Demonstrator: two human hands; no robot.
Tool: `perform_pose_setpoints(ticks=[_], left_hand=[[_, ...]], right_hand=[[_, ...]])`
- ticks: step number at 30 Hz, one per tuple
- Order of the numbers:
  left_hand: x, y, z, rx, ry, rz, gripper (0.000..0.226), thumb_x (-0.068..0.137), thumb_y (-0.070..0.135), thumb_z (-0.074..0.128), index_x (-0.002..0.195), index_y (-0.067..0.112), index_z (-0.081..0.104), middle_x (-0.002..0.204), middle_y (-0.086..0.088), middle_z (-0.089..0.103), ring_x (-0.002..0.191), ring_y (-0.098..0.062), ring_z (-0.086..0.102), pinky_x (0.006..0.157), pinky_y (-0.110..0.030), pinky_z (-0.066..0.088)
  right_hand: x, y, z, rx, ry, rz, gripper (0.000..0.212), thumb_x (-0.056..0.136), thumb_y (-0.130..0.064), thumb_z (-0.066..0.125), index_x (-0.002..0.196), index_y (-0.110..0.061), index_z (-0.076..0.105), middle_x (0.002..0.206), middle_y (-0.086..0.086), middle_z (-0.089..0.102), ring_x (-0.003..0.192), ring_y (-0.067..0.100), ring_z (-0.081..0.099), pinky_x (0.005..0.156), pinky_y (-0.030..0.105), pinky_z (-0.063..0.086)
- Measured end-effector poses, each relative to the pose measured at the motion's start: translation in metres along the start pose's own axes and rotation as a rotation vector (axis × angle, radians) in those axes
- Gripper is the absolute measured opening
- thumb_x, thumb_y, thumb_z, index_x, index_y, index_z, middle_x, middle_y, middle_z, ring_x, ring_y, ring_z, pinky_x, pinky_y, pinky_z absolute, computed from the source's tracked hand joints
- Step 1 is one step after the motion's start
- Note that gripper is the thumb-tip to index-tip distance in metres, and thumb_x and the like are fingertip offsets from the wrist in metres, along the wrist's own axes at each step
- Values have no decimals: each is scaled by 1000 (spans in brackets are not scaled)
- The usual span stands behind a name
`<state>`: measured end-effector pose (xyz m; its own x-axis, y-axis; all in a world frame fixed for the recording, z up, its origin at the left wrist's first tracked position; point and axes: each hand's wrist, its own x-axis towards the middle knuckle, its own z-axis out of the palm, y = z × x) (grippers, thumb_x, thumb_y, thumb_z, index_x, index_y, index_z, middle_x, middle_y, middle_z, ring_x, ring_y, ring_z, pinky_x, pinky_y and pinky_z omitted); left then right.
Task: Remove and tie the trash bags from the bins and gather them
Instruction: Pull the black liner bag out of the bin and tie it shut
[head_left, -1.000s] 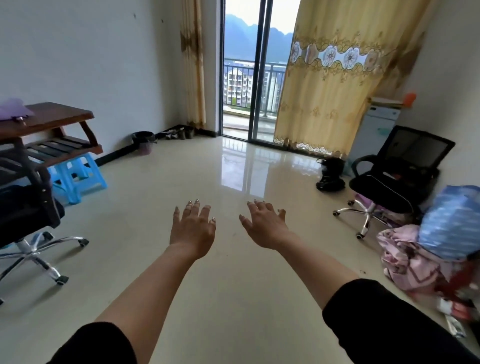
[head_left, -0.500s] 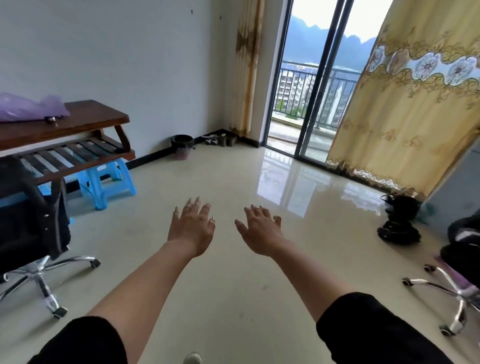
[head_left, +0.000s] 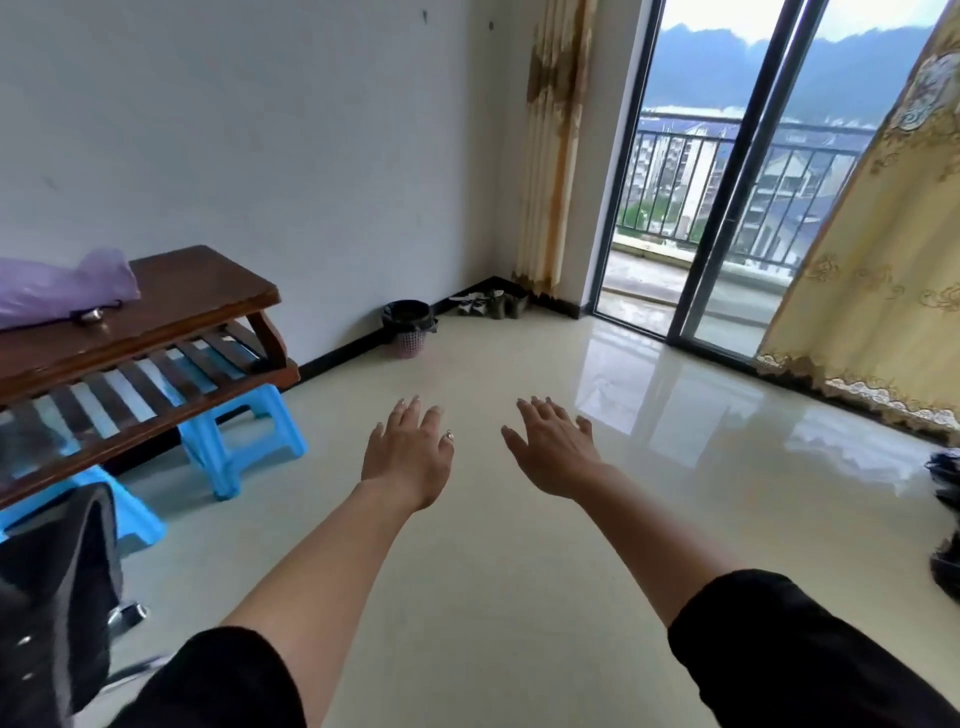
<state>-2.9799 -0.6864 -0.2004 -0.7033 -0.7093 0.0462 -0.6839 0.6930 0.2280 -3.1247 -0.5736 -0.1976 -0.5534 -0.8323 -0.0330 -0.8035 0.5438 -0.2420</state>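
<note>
Glossy cream floor (head_left: 493, 571) is carrying the small pink lattice plastic bin (head_left: 408, 345), lined with a black trash bag (head_left: 408, 312), against the white wall (head_left: 260, 130). As the view is swinging left, the bin is drawing nearer. The left hand (head_left: 408, 457) and right hand (head_left: 553, 454) are hovering empty with fingers (head_left: 410, 415) apart, so the approach is only beginning.

text: none legible | labels: none | brands: none | numbers: none | signs: none
</note>
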Motion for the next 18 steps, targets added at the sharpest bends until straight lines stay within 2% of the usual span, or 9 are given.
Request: perform_pose_setpoints(ticks=[8, 18], left_hand=[[259, -21, 31, -12, 16, -43, 52, 100, 35, 27, 149, 17, 24, 159, -8, 18, 147, -22, 11, 118, -41, 16], [526, -58, 31, -59, 12, -157, 53, 101, 37, 27, 149, 16, 24, 160, -9, 14, 147, -23, 12, 118, -40, 16]], right_hand=[[260, 31, 2, -19, -12, -57, 61, 101, -48, 26, 152, -16, 17, 161, 5, 16, 149, 21, 9, 118, 50, 9], [542, 45, -16, -33, -87, -126, 59, 101, -47, 26, 152, -17, 20, 161, 5, 15, 149, 21, 8, 118, 50, 9]])
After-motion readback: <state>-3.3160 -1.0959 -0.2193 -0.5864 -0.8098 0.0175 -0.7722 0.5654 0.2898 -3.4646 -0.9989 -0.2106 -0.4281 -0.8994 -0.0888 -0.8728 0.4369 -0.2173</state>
